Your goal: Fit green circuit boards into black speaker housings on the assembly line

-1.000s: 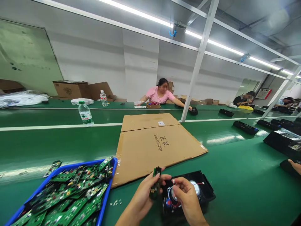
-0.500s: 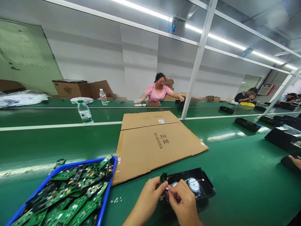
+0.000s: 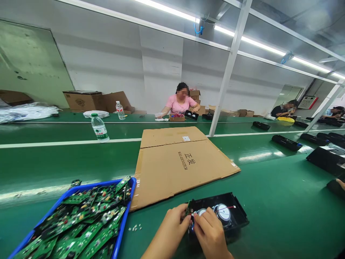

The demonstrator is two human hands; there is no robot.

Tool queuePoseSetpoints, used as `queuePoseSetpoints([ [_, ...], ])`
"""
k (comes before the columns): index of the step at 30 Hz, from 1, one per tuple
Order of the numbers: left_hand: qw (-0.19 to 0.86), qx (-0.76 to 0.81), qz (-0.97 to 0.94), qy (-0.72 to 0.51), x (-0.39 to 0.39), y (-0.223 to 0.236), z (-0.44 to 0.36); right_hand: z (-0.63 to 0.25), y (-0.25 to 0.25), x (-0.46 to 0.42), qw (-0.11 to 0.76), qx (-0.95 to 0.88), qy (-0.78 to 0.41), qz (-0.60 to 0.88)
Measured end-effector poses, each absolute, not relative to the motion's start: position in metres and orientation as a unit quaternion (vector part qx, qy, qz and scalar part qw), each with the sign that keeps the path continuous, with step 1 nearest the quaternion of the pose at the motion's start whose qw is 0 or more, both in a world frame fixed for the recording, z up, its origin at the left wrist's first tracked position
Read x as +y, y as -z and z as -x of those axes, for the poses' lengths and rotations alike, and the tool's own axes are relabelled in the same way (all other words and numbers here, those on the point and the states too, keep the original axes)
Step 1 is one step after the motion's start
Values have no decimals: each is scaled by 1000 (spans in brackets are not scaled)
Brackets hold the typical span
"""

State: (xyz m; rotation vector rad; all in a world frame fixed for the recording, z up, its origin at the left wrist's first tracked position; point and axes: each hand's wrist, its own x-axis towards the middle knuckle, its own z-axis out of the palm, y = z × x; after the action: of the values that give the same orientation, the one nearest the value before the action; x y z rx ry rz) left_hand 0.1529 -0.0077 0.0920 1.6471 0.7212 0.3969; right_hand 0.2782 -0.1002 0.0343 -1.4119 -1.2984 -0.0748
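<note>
My left hand point(image 3: 172, 226) is closed on a narrow green circuit board point(image 3: 190, 206) at the left end of a black plastic housing point(image 3: 239, 215). My right hand point(image 3: 211, 232) pinches a small white plug point(image 3: 193, 214) against the board; whether the plug is seated in it cannot be made out. Inside the housing are two round speakers point(image 3: 223, 212), one partly covered by my right fingers. From the speaker on the right runs a thin red-and-black wire point(image 3: 231, 207) with a white end. Fingers hide the lower part of the board.
A blue tray point(image 3: 125, 216) heaped with circuit boards stands at left, with several white bits point(image 3: 134, 227) beside it. Flattened cardboard point(image 3: 167, 172) lies ahead. A water bottle point(image 3: 99, 128) stands beyond. Across the bench sits a person in pink point(image 3: 180, 104). Black housings point(image 3: 286, 142) lie at right.
My hands stay together at the housing; the board has tilted and moved slightly lower. Across the bench, the person has brought a black housing closer. The view has shifted slightly.
</note>
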Motion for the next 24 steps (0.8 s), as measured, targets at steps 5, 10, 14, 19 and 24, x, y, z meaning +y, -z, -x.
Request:
queuePoseSetpoints([
  [5, 550, 311, -759, -158, -12, -99, -153, -280, -39, -100, 501, -626, 157, 576],
  [10, 495, 297, -807, -121, -14, -105, -152, -279, -43, -96, 483, -632, 252, 551],
  [14, 490, 307, -807, -123, -11, -101, -151, -277, -42, -96, 472, -623, 282, 557],
  [19, 492, 320, -801, -119, -13, -102, -150, -278, -46, -99, 474, -634, 274, 547],
  [24, 500, 302, -802, -120, -16, -105, -152, -280, -47, -101, 456, -645, 261, 555],
])
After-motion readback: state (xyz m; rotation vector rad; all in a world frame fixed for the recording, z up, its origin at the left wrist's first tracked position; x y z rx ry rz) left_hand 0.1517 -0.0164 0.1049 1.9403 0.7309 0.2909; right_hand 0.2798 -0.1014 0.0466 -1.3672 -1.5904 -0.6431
